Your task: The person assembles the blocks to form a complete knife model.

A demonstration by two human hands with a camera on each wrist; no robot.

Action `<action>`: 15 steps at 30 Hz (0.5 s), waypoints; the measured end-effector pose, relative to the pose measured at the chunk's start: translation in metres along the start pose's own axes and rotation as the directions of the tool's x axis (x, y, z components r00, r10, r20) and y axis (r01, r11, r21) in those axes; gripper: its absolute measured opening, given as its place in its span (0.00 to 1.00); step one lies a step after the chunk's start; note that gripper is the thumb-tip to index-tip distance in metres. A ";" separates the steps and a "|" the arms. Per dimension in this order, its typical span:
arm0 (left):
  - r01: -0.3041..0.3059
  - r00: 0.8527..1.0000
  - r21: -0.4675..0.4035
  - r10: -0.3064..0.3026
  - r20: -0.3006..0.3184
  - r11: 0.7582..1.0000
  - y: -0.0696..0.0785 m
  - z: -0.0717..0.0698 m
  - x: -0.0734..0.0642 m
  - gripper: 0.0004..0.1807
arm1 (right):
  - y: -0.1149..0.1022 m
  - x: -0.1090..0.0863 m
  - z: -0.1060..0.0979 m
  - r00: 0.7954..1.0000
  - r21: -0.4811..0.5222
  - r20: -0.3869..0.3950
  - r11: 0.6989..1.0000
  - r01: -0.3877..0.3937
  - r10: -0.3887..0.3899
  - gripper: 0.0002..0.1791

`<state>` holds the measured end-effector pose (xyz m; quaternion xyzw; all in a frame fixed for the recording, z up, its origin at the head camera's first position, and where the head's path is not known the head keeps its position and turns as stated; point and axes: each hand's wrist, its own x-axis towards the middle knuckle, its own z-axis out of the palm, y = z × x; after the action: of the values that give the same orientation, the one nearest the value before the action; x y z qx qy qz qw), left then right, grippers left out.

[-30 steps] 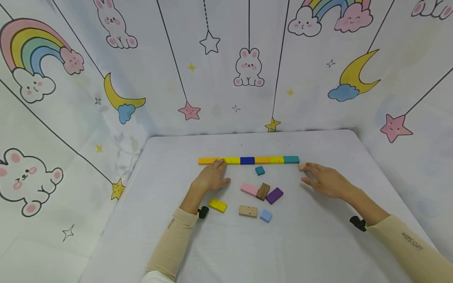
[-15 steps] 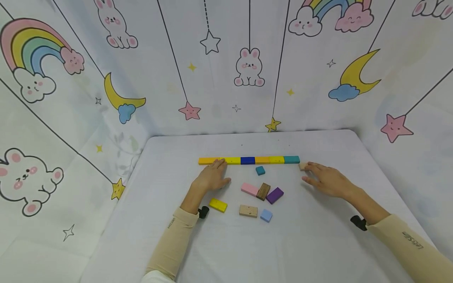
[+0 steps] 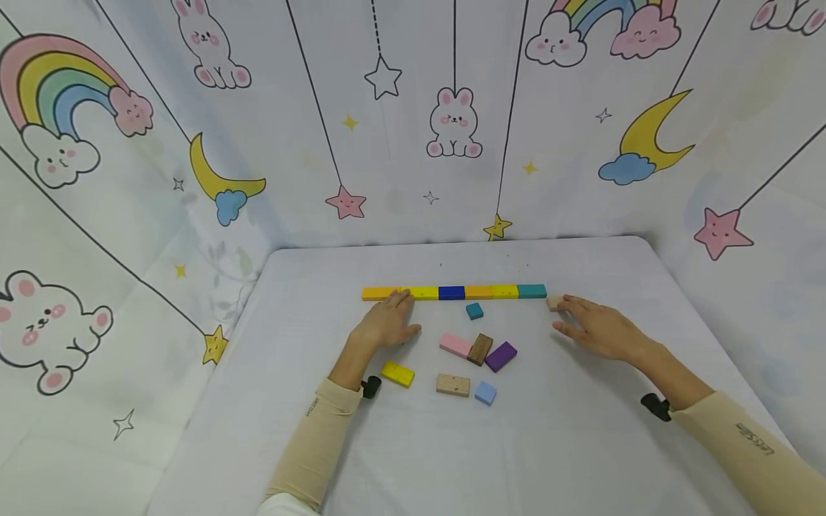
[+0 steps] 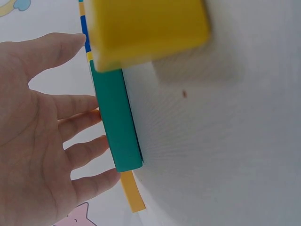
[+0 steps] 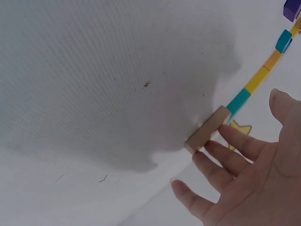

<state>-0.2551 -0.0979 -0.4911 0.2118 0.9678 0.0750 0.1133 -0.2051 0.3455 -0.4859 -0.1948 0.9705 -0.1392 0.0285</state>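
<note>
A straight row of orange, yellow, dark blue (image 3: 452, 292) and teal (image 3: 532, 291) blocks lies across the far part of the table. My left hand (image 3: 383, 322) reaches to the row's left part with fingers extended. In the left wrist view, its fingertips touch the long side of a green block (image 4: 115, 117), which the hand hides in the head view. At the row's right end, my right hand (image 3: 600, 330) has its fingers extended against a plain wooden block (image 5: 207, 129). Its thumb stands apart from that block, which sits just beyond the teal end, slightly nearer me.
Between the hands lie a small teal block (image 3: 475, 311), a pink block (image 3: 454, 345), a brown block (image 3: 480, 349) and a purple block (image 3: 501, 356). Nearer me are a yellow block (image 3: 397, 374), a beige block (image 3: 453, 385) and a light blue block (image 3: 485, 393).
My right hand and the plain wooden block at its fingertips have shifted very slightly to the right. The left hand and the other blocks stay where they were.
</note>
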 end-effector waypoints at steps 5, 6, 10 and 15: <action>0.001 1.000 0.003 -0.001 -0.005 1.000 0.000 -0.001 0.000 0.41 | 0.002 0.002 -0.001 1.000 -0.002 0.005 1.000 -0.007 0.007 0.35; 0.000 1.000 0.004 0.000 -0.005 1.000 0.000 -0.001 0.000 0.41 | 0.002 0.002 -0.001 1.000 -0.002 0.006 1.000 -0.008 0.008 0.35; 0.001 1.000 0.010 -0.001 -0.003 1.000 0.000 -0.001 0.000 0.42 | 0.002 0.003 -0.002 1.000 0.006 0.011 1.000 -0.024 0.024 0.35; -0.002 1.000 -0.001 0.002 -0.002 1.000 0.000 -0.002 -0.001 0.42 | 0.004 0.005 -0.002 0.999 0.017 0.032 0.999 -0.044 0.043 0.35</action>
<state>-0.2547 -0.0988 -0.4892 0.2128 0.9676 0.0756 0.1125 -0.2120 0.3479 -0.4852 -0.1757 0.9727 -0.1438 0.0486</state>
